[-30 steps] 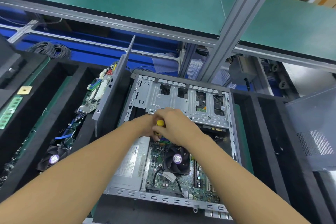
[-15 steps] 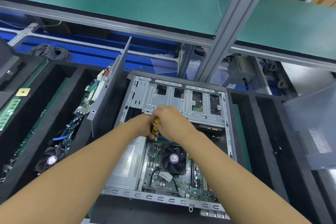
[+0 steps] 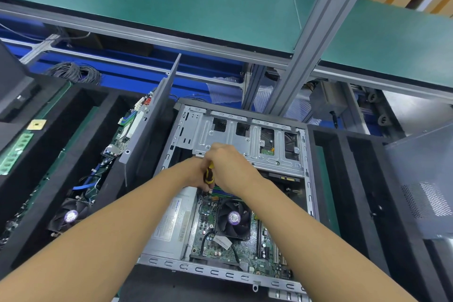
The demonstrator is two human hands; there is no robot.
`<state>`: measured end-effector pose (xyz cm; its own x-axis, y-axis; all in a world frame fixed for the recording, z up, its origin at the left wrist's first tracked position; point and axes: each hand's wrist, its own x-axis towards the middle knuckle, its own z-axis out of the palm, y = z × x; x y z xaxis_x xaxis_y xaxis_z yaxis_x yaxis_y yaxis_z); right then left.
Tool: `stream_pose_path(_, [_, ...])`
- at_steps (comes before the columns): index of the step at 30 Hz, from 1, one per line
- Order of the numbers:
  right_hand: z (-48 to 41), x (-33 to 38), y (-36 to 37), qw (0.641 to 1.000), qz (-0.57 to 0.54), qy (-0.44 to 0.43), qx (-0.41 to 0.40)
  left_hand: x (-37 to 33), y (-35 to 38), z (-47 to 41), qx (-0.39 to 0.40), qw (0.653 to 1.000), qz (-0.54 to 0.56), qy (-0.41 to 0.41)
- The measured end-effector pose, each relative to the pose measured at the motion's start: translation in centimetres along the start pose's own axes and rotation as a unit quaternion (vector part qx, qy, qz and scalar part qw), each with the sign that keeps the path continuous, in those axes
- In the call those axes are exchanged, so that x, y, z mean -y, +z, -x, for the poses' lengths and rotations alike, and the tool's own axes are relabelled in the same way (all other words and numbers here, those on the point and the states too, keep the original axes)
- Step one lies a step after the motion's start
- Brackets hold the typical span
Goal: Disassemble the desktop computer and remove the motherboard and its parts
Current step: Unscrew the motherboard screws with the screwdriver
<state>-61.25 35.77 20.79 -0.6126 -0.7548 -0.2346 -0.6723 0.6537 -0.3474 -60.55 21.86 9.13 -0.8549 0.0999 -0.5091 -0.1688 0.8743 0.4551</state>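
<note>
Unmoved: left hand (image 3: pixel 195 175), right hand (image 3: pixel 231 167) grip yellow-black screwdriver (image 3: pixel 209 174) over exposed motherboard (image 3: pixel 204 227).

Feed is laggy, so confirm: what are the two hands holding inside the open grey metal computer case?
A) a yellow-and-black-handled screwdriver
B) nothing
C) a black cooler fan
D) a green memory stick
A: the yellow-and-black-handled screwdriver shows between the left hand and right hand, both closed round it, above the green motherboard.
</note>
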Motion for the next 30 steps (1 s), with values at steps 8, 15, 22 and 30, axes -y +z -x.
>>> stream_pose_path(8, [-0.8, -0.3, 1.1, 0.997, 0.031, 0.058, -0.051, 0.1, -0.1, 0.1, 0.003, 1.0, 0.024, -0.012])
stream_pose_path(15, [-0.5, -0.6, 0.4, 1.0, 0.029, 0.007, -0.007, -0.1, -0.1, 0.1, -0.014, 1.0, -0.007, -0.005])
stream_pose_path(22, [-0.3, -0.7, 0.7, 0.998, -0.014, 0.037, -0.039, -0.4, -0.1, 0.2, 0.005, 1.0, -0.01, -0.02])
stream_pose_path(30, [-0.5, -0.6, 0.7, 0.998, -0.033, 0.044, -0.031, -0.4, -0.4, 0.5, 0.004, 0.999, -0.031, 0.01])
